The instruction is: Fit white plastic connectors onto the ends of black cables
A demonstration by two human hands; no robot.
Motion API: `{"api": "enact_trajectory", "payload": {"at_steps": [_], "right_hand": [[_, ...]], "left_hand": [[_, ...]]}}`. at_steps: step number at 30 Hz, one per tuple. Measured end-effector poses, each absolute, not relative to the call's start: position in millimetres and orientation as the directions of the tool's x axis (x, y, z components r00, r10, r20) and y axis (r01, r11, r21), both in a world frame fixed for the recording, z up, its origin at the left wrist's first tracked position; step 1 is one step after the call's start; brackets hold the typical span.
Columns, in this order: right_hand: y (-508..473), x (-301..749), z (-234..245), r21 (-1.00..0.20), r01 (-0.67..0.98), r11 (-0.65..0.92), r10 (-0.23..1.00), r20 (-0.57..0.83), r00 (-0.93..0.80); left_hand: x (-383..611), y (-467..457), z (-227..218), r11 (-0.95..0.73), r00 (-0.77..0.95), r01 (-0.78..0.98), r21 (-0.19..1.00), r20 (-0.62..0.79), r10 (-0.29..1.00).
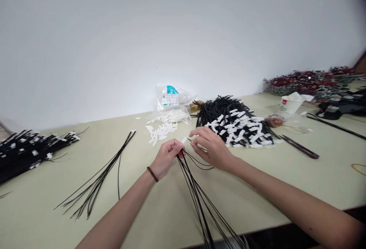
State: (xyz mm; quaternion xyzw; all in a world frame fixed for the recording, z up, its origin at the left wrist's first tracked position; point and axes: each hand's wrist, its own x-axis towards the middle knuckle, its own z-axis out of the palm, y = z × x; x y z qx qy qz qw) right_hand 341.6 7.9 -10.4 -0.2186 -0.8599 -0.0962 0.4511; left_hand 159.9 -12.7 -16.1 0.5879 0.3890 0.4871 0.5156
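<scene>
Between the thumb and fingers of my left hand (168,156) is a white plastic connector (184,140). Thin black wires (197,195) run from it down past the table's front edge. My right hand (213,148) is just right of the connector, its fingers curled and pinching a thin black wire whose tip points at the connector. The fingers partly hide where that wire is gripped. Behind my hands lies a scatter of loose white connectors (161,131). On the left, a finished-looking wire bundle (105,172) with a white connector at its top end lies flat.
A clear labelled bag (170,98) stands near the wall. Right of it is a heap of black wires with white connectors (240,123). Tweezers (300,146), a paper cup (290,105) and red wiring (311,81) lie further right. Another wire pile (31,151) is at far left.
</scene>
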Motion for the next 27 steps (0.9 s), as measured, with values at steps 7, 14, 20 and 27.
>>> {"api": "enact_trajectory", "payload": {"at_steps": [7, 14, 20, 27], "right_hand": [[10, 341, -12, -0.293, 0.251, 0.923, 0.385, 0.747, -0.542], [12, 339, -14, -0.206, 0.392, 0.896, 0.392, 0.782, -0.485], [6, 338, -16, 0.111, 0.485, 0.868, 0.168, 0.852, -0.496], [6, 334, -23, 0.254, 0.43, 0.866, -0.006, 0.867, -0.498]], "left_hand": [[160, -14, -16, -0.126, 0.247, -0.054, 0.991, 0.135, 0.959], [163, -14, -18, -0.01, 0.211, -0.189, 0.982, 0.05, 0.976], [160, -9, -22, 0.078, 0.164, -0.389, 0.918, -0.015, 0.986], [165, -14, -18, 0.123, 0.236, -0.448, 0.886, -0.016, 0.972]]}}
